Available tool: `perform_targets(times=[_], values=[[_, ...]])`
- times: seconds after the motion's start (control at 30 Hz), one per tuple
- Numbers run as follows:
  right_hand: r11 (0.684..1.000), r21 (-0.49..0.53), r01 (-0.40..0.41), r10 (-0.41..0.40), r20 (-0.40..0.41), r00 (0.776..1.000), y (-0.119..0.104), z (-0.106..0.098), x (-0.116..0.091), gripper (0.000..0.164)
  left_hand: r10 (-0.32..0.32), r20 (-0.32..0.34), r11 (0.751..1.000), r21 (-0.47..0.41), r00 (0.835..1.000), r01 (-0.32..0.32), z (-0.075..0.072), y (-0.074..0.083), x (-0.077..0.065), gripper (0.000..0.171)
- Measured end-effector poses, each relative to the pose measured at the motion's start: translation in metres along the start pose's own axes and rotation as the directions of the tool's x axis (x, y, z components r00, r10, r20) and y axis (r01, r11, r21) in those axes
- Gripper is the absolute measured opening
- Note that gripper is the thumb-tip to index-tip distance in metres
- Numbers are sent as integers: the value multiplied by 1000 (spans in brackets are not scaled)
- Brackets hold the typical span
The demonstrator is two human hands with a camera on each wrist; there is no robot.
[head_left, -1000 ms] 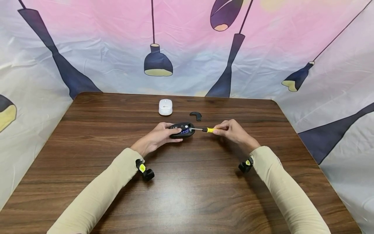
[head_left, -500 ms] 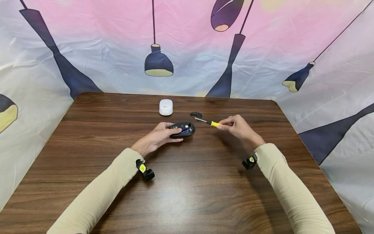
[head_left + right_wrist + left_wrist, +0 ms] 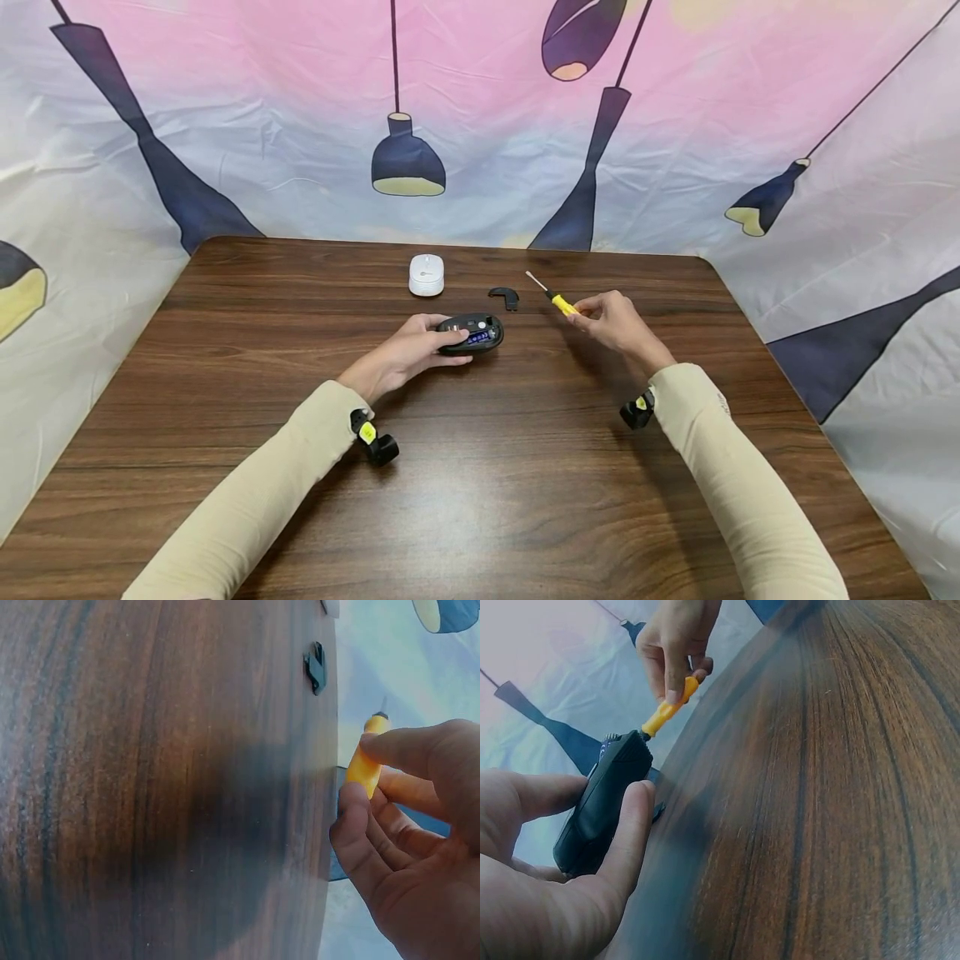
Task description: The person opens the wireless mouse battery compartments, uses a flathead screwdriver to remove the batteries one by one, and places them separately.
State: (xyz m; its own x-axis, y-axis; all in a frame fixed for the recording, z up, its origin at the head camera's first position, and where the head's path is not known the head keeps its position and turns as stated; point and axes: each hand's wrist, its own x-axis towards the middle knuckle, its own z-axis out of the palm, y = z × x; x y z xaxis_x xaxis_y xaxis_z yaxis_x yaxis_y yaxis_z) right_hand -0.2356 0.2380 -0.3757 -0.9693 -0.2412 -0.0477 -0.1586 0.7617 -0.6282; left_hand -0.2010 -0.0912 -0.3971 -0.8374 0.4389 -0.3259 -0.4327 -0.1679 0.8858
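My left hand [image 3: 408, 352] grips a black computer mouse [image 3: 491, 335], turned underside up, with its battery bay uncovered. A blue battery [image 3: 478, 337] shows inside the bay, and my thumb lies over the mouse's near end. In the left wrist view the fingers hold the mouse [image 3: 604, 806] along its two sides. To the right, my right hand [image 3: 617, 323] pinches a screwdriver [image 3: 564, 305] by its yellow handle. The shaft points up and left, away from the mouse. Between the mouse and the back edge lies a black curved cover [image 3: 507, 297].
A white mouse [image 3: 427, 277] stands near the back of the brown wooden table [image 3: 480, 517]. Behind the table hangs a cloth backdrop [image 3: 300, 150] printed with lamps. Each wrist wears a small black camera.
The screwdriver's tip has left the battery bay. My right hand has drawn it right and swung its shaft toward the back of the table. The left hand keeps the mouse nearly still.
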Motion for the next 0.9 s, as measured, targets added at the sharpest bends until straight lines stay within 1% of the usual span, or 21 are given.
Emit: perform_targets(times=[0.13,0.33,0.57,0.73,0.9], values=[[999,36,-38,39,-17,999,2,5,2,22,-1,-4,1000,-5,1000,1,0,-1,0,49],[993,63,-103,107,-55,993,4,13,3,26,0,0,1000,-5,1000,0,0,-1,0,50],[988,56,-146,151,-109,982,10,24,7,24,3,2,1000,-5,1000,-3,0,-1,-1,51],[983,31,-179,181,-128,975,12,29,8,23,0,2,1000,-6,1000,0,0,-1,0,51],[977,33,-210,212,-132,968,11,32,9,23,0,0,1000,-1,1000,0,1,-2,0,50]])
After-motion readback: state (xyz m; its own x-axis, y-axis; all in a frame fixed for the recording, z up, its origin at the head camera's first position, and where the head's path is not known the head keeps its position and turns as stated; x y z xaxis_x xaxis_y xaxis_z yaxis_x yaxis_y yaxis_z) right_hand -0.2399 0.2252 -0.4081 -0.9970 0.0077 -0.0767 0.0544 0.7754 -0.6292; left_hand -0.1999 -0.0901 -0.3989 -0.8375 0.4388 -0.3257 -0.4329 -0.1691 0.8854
